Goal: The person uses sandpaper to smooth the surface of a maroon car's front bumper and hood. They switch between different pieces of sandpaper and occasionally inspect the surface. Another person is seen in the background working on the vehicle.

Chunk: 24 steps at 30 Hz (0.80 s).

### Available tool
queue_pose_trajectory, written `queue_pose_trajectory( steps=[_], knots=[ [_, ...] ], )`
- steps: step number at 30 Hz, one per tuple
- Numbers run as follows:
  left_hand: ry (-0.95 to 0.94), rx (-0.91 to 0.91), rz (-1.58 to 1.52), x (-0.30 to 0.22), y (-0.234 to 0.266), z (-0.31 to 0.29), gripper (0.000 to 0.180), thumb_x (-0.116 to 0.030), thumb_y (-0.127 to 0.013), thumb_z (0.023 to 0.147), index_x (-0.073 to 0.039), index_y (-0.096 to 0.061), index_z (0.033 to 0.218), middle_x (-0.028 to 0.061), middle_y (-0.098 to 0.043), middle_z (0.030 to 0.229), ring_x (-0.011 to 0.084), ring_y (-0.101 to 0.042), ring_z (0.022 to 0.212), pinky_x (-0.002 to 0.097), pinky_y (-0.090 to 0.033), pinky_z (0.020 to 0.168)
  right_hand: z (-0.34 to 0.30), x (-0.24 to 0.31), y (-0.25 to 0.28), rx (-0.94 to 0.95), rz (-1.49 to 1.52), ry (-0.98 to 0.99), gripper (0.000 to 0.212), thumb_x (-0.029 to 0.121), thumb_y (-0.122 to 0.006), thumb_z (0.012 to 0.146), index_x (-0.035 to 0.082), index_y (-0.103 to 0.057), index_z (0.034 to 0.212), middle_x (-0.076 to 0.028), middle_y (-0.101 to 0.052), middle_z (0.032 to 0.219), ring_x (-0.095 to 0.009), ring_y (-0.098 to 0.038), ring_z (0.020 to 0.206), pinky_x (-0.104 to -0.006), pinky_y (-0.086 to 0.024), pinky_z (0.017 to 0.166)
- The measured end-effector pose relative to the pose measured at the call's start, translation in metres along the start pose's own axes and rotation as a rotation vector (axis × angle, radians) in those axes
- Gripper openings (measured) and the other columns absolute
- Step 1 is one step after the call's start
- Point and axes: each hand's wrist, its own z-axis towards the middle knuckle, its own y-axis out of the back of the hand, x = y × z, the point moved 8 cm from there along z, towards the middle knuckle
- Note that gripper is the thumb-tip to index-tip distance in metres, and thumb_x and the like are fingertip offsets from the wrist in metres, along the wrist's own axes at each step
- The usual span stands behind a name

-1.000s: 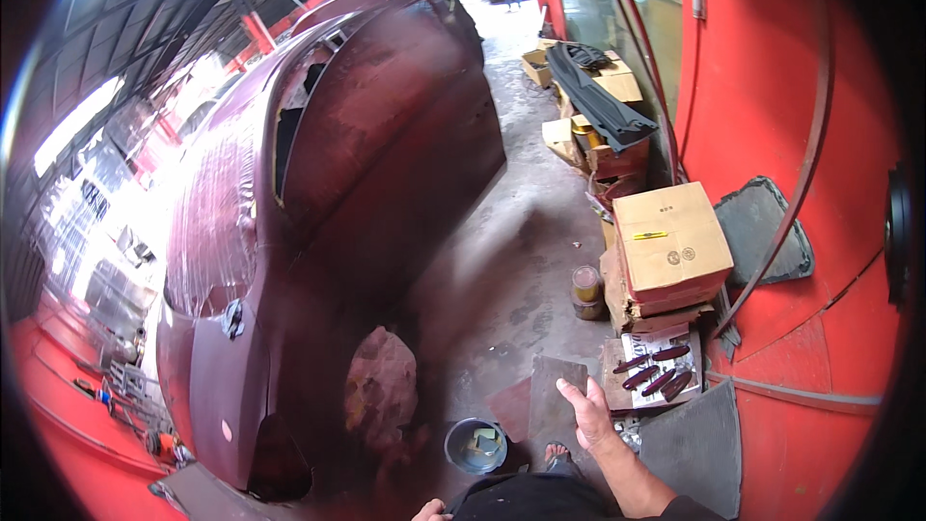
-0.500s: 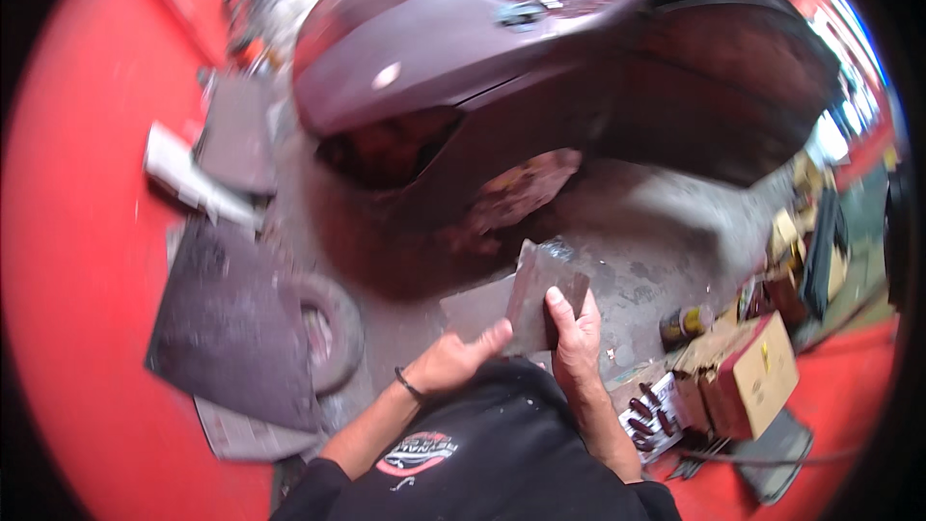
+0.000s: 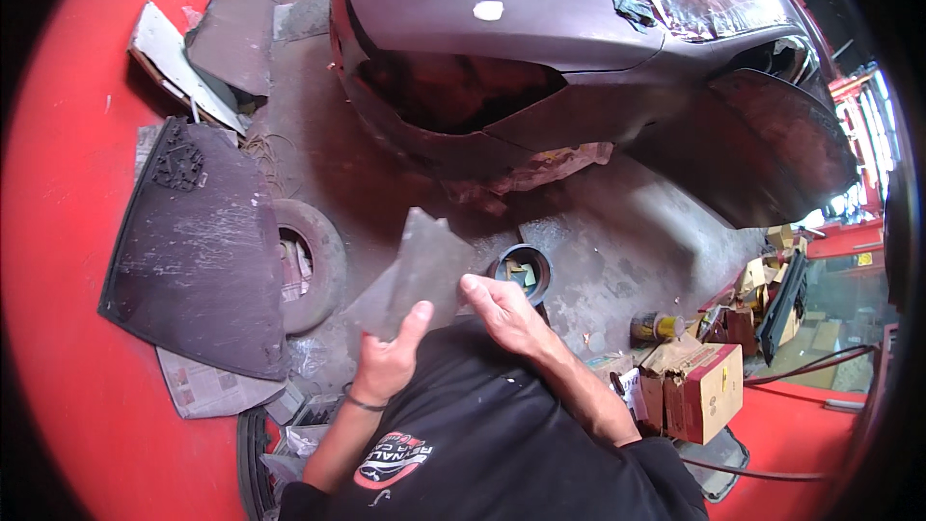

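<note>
In front of my chest I hold a creased grey-brown sheet that looks like sandpaper (image 3: 429,265), with a point sticking up and a paler flap at its left. My left hand (image 3: 389,365) grips the lower edge, thumb up along the near side. At the right edge, the thumb of my right hand (image 3: 513,316) presses on the sheet; the other fingers are hidden. Just beyond my right hand stands a round dark bucket (image 3: 546,280) with small pieces inside. Ahead is a dull purple-grey car (image 3: 434,0), with an open headlight gap and plastic film over its windscreen.
To the left, a tyre (image 3: 328,275) lies beside a large dark body panel (image 3: 198,260) on newspaper. Other panels (image 3: 234,24) lean near the red wall. At right are a cardboard box (image 3: 709,391), a tin (image 3: 656,328) and a hose (image 3: 772,475). An open car door (image 3: 752,154) juts out.
My view has swung, so the car sits higher and farther right. The sheet and both hands have shifted left in the picture. The bucket now shows beside my right hand.
</note>
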Motion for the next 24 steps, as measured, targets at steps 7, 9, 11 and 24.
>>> queue_pose_trajectory(
  steps=[7,9,11,24],
  knots=[
    [0.058,-0.369,-0.090,0.033,0.069,0.024,0.043,-0.007,-0.066,0.106,0.007,-0.058,0.146,0.0127,-0.066,0.140,0.0218,-0.063,0.127,0.0363,-0.048,0.110,0.062,0.051,0.095,-0.426,-0.682,0.568,0.052,0.008,-0.077,0.092,0.006,-0.061,0.142,-0.020,-0.067,0.138,-0.038,-0.065,0.128,-0.0446,-0.053,0.108],
    [0.059,-0.397,-0.098,0.028,0.075,0.041,0.047,-0.007,-0.066,0.106,0.007,-0.054,0.149,0.0131,-0.064,0.144,0.0223,-0.061,0.130,0.0372,-0.046,0.112,0.091,0.051,0.131,-0.485,-0.766,0.456,0.062,0.016,-0.077,0.094,0.006,-0.056,0.151,-0.021,-0.057,0.153,-0.042,-0.055,0.141,-0.0484,-0.046,0.119],
    [0.085,-0.400,-0.058,0.017,0.079,0.062,0.049,-0.007,-0.066,0.106,0.007,-0.052,0.151,0.0138,-0.063,0.145,0.0232,-0.060,0.132,0.0371,-0.046,0.114,0.123,0.050,0.170,-0.594,-0.830,0.450,0.062,0.023,-0.075,0.097,0.005,-0.055,0.152,-0.022,-0.056,0.155,-0.042,-0.053,0.143,-0.0497,-0.043,0.121],
    [0.079,-0.573,0.172,-0.054,0.053,0.199,0.052,-0.006,-0.066,0.106,0.007,-0.050,0.153,0.0159,-0.060,0.149,0.0264,-0.059,0.135,0.0399,-0.045,0.116,0.343,0.073,0.294,-0.655,-1.395,0.399,0.070,0.053,-0.056,0.108,0.008,-0.049,0.161,-0.014,-0.040,0.171,-0.043,-0.028,0.161,-0.0771,-0.022,0.122]
  ],
)
